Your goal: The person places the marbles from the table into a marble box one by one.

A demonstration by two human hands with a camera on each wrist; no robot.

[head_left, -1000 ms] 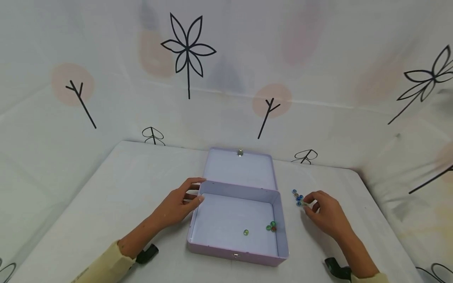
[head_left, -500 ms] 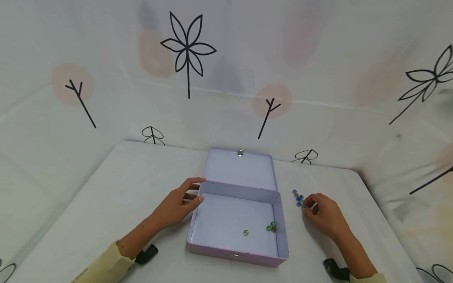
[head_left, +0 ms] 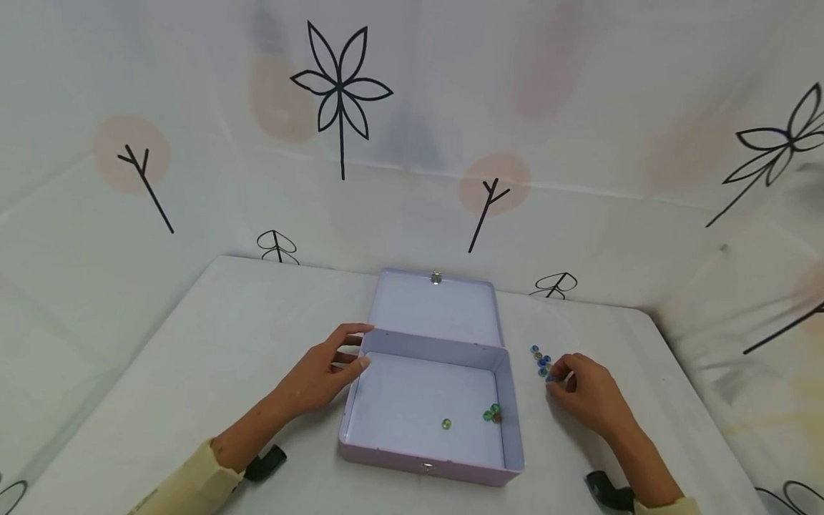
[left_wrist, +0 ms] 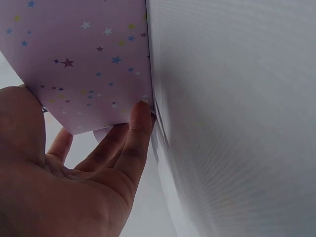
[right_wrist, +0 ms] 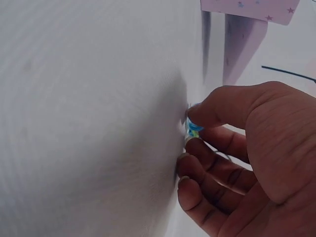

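Note:
A lilac metal box lies with its lid folded back. My left hand holds its left wall near the back corner, thumb at the rim. In the left wrist view, fingertips touch the star-patterned outer side. Inside the box, one green marble lies apart from a small cluster of green and brown marbles. Right of the box, my right hand is at the near end of a group of marbles. Its thumb and fingers pinch a blue-green glass marble, partly hidden.
The box stands on a white-covered table. A white cloth backdrop with printed flowers rises behind and at both sides. The lid has a metal clasp. Black straps with small devices sit at both wrists, including a right wrist device.
My right hand has shifted slightly towards me along the marble group, its fingertips now at the nearest marble. My left hand, the box and the marbles inside look unmoved.

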